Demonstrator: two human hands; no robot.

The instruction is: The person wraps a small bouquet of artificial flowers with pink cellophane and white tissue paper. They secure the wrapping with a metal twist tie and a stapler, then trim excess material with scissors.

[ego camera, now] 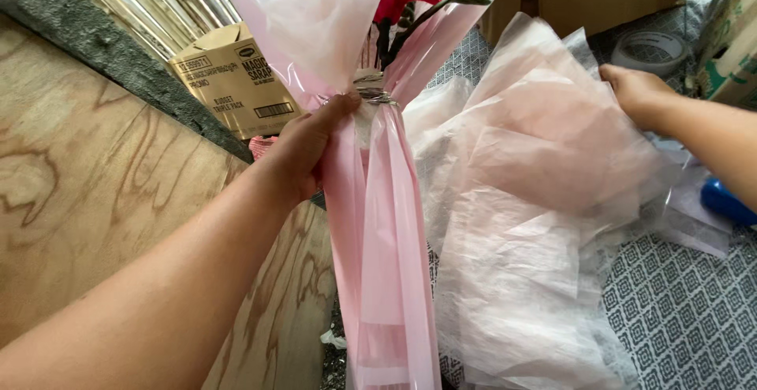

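Bouquet (378,201) in pink film: light, soft, slippery, crush-prone. Your left hand (307,141) is clamped on its taped neck, the right place to hold. Right hand (635,90), fingers loosely spread, rests on the tissue sheets (520,201) right of the bouquet.

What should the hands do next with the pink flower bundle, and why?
Probably the right hand should pinch and lift the top sheet of the thin paper it already rests on. The left hand is busy gripping the pink-wrapped bouquet at its taped neck, holding it upright, and the loose sheets lie crumpled and overlapping beside it, so one needs separating first.
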